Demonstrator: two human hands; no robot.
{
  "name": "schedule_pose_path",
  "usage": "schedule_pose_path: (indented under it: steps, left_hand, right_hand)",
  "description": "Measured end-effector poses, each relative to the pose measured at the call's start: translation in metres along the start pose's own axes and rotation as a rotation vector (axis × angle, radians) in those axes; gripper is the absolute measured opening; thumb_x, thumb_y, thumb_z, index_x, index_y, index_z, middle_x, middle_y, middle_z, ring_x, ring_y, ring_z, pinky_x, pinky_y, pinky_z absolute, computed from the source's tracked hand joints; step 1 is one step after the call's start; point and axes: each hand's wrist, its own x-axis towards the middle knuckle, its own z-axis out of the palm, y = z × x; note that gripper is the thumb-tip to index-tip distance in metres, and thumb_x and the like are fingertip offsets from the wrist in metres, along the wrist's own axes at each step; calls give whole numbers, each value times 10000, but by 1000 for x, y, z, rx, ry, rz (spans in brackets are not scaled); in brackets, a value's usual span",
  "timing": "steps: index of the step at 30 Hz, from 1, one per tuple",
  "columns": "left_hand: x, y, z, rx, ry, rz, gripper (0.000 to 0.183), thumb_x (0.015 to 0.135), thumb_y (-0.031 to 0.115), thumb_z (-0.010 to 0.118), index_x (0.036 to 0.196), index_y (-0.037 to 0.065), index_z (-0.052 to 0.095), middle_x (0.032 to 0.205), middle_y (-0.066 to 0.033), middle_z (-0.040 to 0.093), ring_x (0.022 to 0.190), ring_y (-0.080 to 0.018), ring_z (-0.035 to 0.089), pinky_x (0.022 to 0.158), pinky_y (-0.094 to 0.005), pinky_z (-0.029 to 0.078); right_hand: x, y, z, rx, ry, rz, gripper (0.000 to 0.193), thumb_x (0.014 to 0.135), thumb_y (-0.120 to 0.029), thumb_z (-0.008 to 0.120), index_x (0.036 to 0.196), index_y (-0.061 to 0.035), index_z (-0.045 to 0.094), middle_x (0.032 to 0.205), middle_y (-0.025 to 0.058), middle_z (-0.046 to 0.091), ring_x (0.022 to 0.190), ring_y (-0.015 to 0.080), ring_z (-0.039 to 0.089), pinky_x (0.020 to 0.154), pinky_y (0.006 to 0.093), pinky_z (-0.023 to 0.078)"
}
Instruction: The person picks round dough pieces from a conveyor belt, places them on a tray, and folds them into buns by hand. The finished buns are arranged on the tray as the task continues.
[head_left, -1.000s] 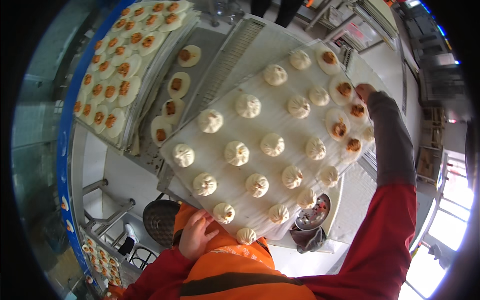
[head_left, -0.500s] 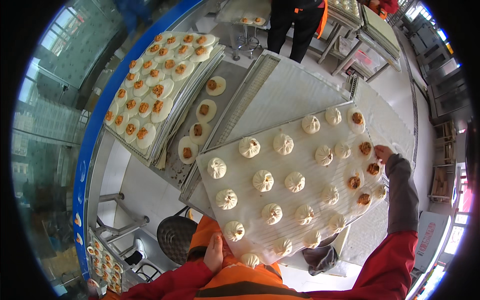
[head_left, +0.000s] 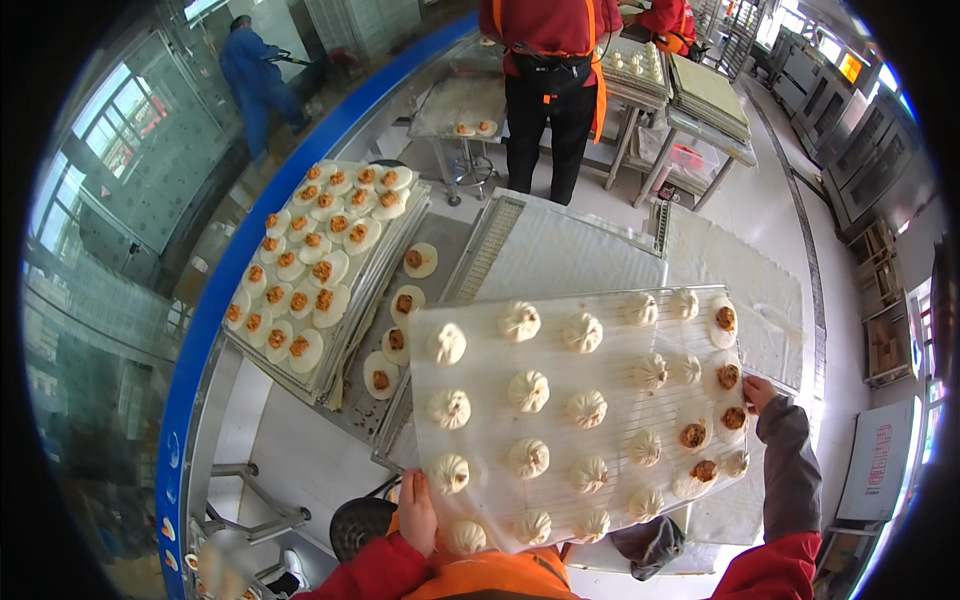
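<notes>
A wire-mesh tray [head_left: 490,372] lined with pale sheeting spans my two hands. Pleated steamed buns [head_left: 528,391] stand in rows on it. Toward its right end lie several open dough rounds with brown filling [head_left: 693,435]. My left hand [head_left: 417,512] grips the near part of the tray's left edge, its thumb up along the side. At the right edge my right hand [head_left: 760,393] is closed on the rim, beside the filled rounds. The fingers under the tray are hidden on both sides.
Left of the tray, a stack of trays [head_left: 335,290] bears rows of filled dough rounds beside a blue-edged conveyor frame [head_left: 190,385]. Sheet-covered trays [head_left: 570,250] lie beyond. A co-worker [head_left: 550,90] stands ahead; a round stool [head_left: 360,527] is at lower left.
The tray has swung more level across my view, its right end coming nearer. My left hand has moved from beside the near left corner onto the left edge. My view has lifted.
</notes>
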Motion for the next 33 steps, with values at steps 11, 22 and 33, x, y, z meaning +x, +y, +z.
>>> schedule_pose_path:
  steps: [11, 22, 33]
  left_hand:
    - [271, 22, -8, -68, -391, 62, 288, 1019, 232, 459, 1088, -4, 609, 930, -102, 652, 856, -179, 578, 770, -313, 461]
    - [622, 89, 153, 85, -1130, 296, 356, 1049, 253, 370, 1142, 26, 627, 1114, -56, 658, 1014, -152, 575, 958, -306, 437]
    - [630, 138, 249, 404, -1314, 573, 218, 1004, 173, 502, 1103, 31, 634, 955, 9, 639, 883, -87, 543, 794, -230, 440]
  right_hand:
    - [-176, 13, 101, 428, 284, 113, 198, 988, -295, 553, 1058, -143, 661, 805, -29, 622, 696, 113, 595, 590, 323, 529]
    - [-318, -112, 435, 1229, 496, 239, 224, 1023, -210, 491, 1142, -57, 603, 895, 6, 639, 766, 110, 627, 627, 265, 552]
    - [-321, -165, 557, 1324, 589, 440, 228, 1017, -167, 498, 1175, -42, 606, 932, 24, 660, 838, 130, 657, 724, 311, 602]
